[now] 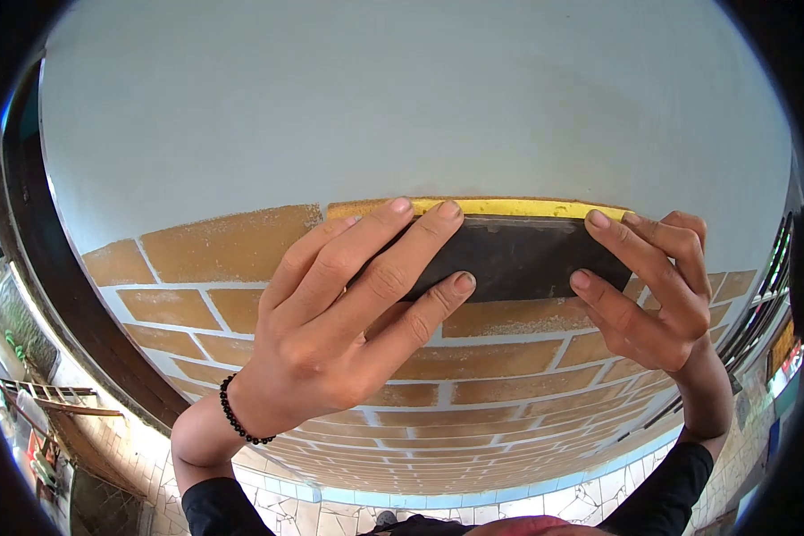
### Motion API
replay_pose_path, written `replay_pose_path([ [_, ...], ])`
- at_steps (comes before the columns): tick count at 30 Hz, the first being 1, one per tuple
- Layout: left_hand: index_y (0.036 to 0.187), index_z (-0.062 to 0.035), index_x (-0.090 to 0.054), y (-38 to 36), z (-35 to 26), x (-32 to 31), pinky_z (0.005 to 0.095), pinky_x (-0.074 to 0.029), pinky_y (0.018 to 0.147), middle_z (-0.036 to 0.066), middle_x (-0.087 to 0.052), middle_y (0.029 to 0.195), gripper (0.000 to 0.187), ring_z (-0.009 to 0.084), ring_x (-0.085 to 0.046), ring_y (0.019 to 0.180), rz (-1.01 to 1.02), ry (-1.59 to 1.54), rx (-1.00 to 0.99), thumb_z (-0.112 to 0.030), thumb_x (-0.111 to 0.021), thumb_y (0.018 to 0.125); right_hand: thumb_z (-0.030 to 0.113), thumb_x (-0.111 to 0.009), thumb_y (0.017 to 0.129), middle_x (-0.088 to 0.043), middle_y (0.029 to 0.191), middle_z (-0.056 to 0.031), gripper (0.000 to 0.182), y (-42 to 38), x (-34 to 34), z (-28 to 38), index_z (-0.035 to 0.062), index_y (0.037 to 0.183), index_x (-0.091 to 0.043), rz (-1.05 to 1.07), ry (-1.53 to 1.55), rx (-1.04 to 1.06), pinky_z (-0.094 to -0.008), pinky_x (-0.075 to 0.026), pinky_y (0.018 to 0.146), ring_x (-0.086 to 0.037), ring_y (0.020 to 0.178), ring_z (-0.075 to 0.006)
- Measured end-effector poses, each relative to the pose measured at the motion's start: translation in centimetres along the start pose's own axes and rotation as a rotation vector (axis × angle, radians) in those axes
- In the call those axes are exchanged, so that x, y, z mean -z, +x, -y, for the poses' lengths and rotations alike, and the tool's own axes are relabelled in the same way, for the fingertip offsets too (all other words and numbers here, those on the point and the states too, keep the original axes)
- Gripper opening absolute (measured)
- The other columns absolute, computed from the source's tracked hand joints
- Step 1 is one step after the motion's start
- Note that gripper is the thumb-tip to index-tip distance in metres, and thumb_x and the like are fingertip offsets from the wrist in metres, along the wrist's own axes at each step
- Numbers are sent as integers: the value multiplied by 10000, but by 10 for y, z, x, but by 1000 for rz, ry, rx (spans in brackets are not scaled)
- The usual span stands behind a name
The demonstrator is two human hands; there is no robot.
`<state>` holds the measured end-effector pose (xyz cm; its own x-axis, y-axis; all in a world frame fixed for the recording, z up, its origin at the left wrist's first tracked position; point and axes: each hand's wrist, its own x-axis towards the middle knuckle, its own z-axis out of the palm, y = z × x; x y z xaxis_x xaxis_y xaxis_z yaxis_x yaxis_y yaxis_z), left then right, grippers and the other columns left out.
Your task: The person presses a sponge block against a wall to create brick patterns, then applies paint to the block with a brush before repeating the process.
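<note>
A long black-backed sponge block [514, 259] with a yellow foam edge [527, 208] lies against the wall, level with the top row of painted bricks. My left hand [357, 308] grips its left end, fingertips over the upper edge and thumb on the black face. At the other end, my right hand [652, 286] holds it the same way, fingers near the top corner and thumb lower down. Brown brick shapes [228, 246] with pale lines between them cover the wall below. The sponge's face against the wall is hidden.
Plain pale wall [420, 98] rises above the bricks. A dark frame [67, 241] stands at the left, with a wooden ladder-like rack [58, 393] beyond it. Pale irregular tiles [590, 496] cover the floor. Dark cables or rods [764, 277] run along the right side.
</note>
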<state>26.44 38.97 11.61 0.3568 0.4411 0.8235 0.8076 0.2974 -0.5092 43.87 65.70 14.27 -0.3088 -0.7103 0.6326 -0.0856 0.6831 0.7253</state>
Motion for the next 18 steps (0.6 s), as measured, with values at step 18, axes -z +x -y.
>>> replay_pose_path([
  [18, 1040, -186, -851, -2, 2, -8, 411, -547, 1016, 108, -723, 1312, 289, 299, -596, 1260, 10, -81, 42, -73, -805, 778, 43, -891, 653, -736, 1257, -221, 410, -1, -8, -2, 146, 1039, -801, -9, 51, -16, -451, -428, 776, -645, 1068, -302],
])
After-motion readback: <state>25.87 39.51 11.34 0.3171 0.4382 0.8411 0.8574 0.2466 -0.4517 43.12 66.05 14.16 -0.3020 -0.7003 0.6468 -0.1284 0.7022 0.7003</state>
